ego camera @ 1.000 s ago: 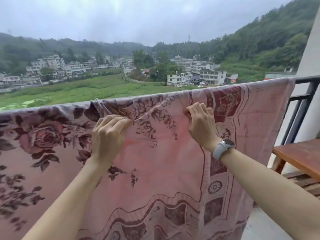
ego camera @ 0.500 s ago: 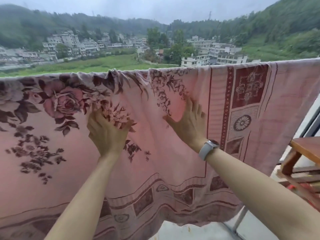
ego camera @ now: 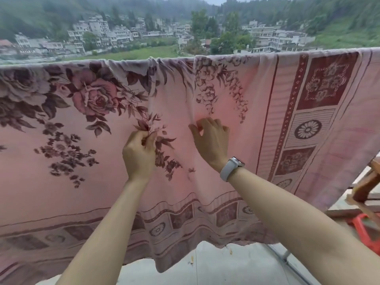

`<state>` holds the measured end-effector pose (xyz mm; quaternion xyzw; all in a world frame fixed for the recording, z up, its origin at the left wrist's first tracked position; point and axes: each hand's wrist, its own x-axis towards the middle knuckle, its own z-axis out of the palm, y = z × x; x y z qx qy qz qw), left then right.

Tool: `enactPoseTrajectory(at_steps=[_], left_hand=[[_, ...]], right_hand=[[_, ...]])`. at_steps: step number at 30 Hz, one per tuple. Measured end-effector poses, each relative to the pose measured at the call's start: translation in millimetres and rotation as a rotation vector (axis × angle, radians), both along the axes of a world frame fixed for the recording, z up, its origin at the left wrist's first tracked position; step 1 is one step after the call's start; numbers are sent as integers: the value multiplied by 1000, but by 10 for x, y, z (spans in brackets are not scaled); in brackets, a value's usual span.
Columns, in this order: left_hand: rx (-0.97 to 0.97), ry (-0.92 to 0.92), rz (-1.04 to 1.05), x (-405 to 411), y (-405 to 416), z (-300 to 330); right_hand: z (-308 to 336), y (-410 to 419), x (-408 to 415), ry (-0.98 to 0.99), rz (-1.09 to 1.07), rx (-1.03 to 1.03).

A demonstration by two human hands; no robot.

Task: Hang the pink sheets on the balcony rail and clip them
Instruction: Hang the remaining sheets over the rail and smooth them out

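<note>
Nearest, two bare forearms reach forward, a pale watch [ego camera: 232, 167] on the right wrist. The left hand [ego camera: 139, 155] pinches a fold of one pink sheet [ego camera: 205, 192] between curled fingers. The right hand [ego camera: 211, 140], fingers loosely bent and slightly spread, touches the cloth just beside it. The sheet drapes over the balcony rail, hiding it. A wooden table [ego camera: 368, 186] and a red stool [ego camera: 368, 233] stand at right. Beyond lie buildings [ego camera: 98, 33] and green hills.

We see the sheet [ego camera: 257, 140] draped over the rail, both hands against its near face: left hand [ego camera: 139, 153] beside right hand [ego camera: 211, 140]. A wooden table [ego camera: 368, 182] sits far right, buildings [ego camera: 98, 33] behind.
</note>
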<state>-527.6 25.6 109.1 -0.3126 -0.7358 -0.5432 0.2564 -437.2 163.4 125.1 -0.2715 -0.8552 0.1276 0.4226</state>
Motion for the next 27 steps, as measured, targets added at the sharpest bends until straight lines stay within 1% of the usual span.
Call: enactPoseTrajectory(at_steps=[4,7,11,14,16,17,19,21,24,25,27], left_hand=[[-17,-13,4,2,-103,-85],[-48,-52,10,22,-139,-208],[-134,-95,22,86,-207,-460],[-225,-151,69,93,-258,-574],[-288,-147,104,58,-263,-530],[-302,-115,114,34,-260,-470],[-295,-57,133,-21,-247,-292],[-260,19,195,-88,-211,-48],[-202,246,308,-226,-86,391],[-196,316,316,-280,-20,548],[-228,392,299,-378,122,845]], right_hand=[[-155,-10,25,79,58,56],[-358,-63,96,105,26,127],[-624,-94,148,14,7,174],[-710,-116,193,-91,34,136],[-703,-90,234,-122,63,107],[-656,-63,266,-109,73,110],[-478,15,329,-19,80,135],[-219,122,343,95,65,216],[257,284,281,241,32,373],[408,339,253,272,35,407],[670,444,199,285,18,456]])
